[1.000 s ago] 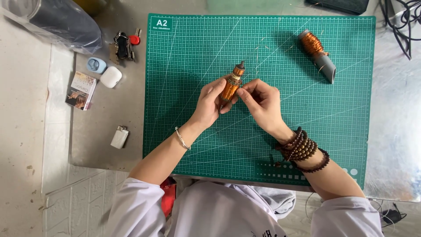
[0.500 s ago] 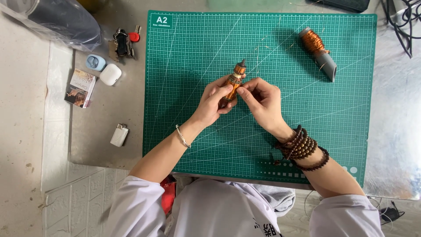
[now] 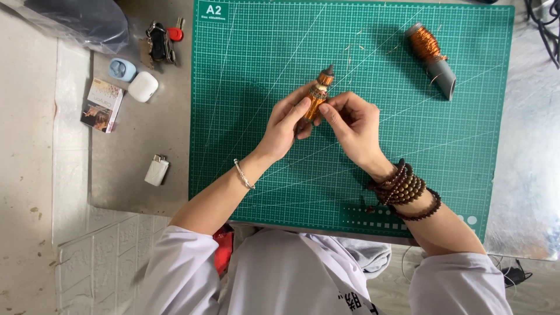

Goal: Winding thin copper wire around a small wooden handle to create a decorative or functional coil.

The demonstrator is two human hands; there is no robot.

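Note:
Over the middle of a green cutting mat (image 3: 245, 140), my left hand (image 3: 286, 125) grips a small copper-wire coil wound on a core (image 3: 319, 93), which points up and away from me. My right hand (image 3: 353, 125) pinches the lower part of the same coil with thumb and forefinger. A thin bracelet sits on my left wrist, and several strands of dark wooden beads (image 3: 405, 189) wrap my right wrist. A second coil, copper wire on a grey tube (image 3: 433, 55), lies at the mat's upper right, away from both hands.
Left of the mat on the metal table (image 3: 134, 175) lie a bunch of keys (image 3: 160, 41), a blue and a white earbud case (image 3: 134, 79), a small printed box (image 3: 102, 105) and a lighter (image 3: 156, 170). Black cables (image 3: 542, 29) run at the top right. A plastic bag is at the top left.
Both hands stay on the coil in the same spot. The fingers have shifted slightly along it, and the coil's tilt has changed a little.

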